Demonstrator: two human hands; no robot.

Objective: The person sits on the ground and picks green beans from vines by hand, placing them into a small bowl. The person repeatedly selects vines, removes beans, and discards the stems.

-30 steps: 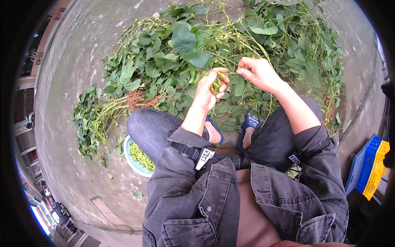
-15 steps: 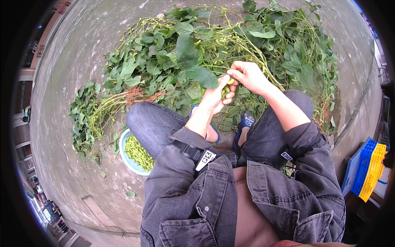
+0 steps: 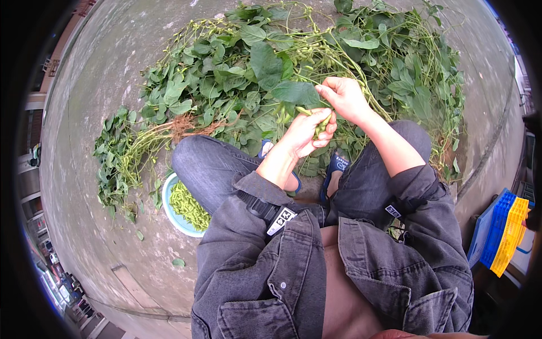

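Note:
A big heap of leafy green bean plants with stems, roots and pods lies on the concrete ground in front of me. My left hand is cupped around a few green pods. My right hand is just above it, fingers pinched on a plant stem in the pile. Both hands are close together over my knees. A light blue bowl with several picked green pods sits on the ground beside my left knee.
I am seated low, in dark jeans, a grey denim jacket and blue sandals. Stacked blue and yellow crates stand at my right. Concrete ground spreads to the left, with a few loose leaves.
Both hands have stayed together at the plants; the right hand has shifted slightly along the stem while the left keeps its pods. The view has tilted a little.

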